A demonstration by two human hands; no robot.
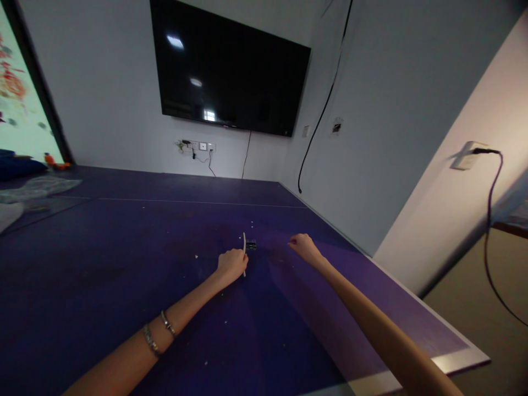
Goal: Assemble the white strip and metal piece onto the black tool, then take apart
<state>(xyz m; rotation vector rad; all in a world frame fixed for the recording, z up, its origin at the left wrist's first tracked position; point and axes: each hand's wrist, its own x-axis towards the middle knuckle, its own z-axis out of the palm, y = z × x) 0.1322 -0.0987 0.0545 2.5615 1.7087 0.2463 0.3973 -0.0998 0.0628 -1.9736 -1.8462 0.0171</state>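
My left hand (233, 264) is closed around a thin, pale, slightly curved strip (244, 242), which sticks out above and below the fingers. Just beyond that hand, beside the strip, a small dark rectangular piece (251, 245) with lighter marks lies on the purple surface (173, 236). To the right, apart from the strip, my right hand (304, 246) has its fingers pinched together. Whatever they may hold is too small to make out.
Small white bits (197, 256) are scattered over the surface. Clear plastic wrapping (39, 188) lies at the far left. A black cable (324, 107) hangs down the wall beside a large television (231, 66). A plugged-in cord (488, 220) hangs at the right.
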